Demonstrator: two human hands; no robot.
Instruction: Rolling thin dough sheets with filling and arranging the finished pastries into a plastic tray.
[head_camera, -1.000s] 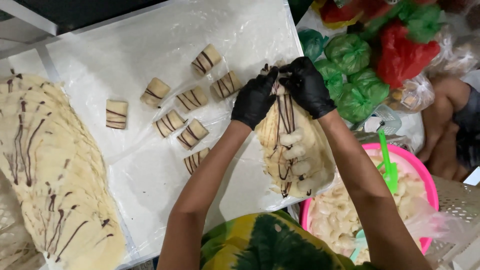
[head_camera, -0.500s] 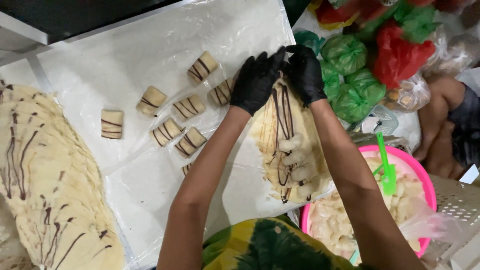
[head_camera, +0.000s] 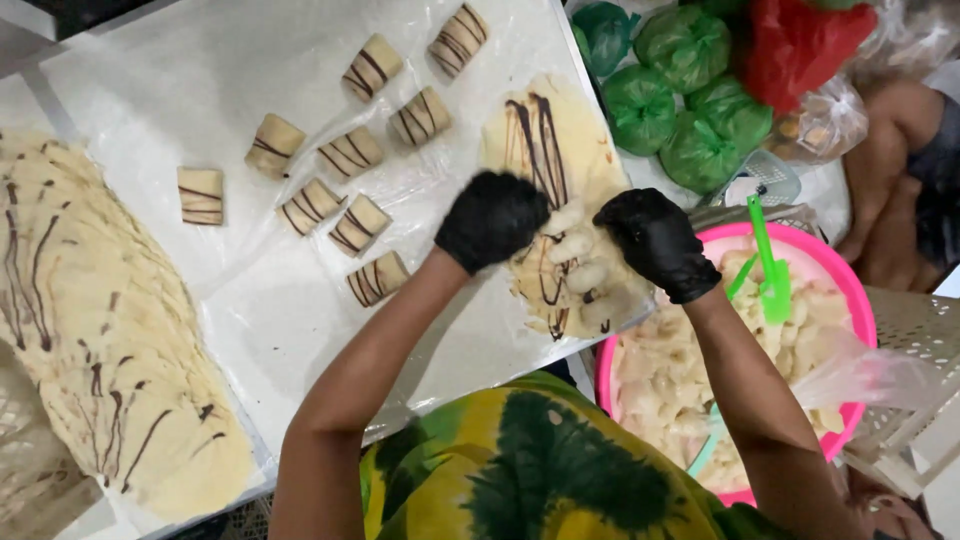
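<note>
Pale thin wrapper (head_camera: 545, 140) with dark chocolate streaks, lying flat on plastic-covered surface (head_camera: 200, 70); pale banana pieces (head_camera: 585, 262) piled on its near end.

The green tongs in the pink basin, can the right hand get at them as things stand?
Probably yes: the right hand is beside the pink basin, and the green tongs lie on top of the pieces, uncovered.
</note>
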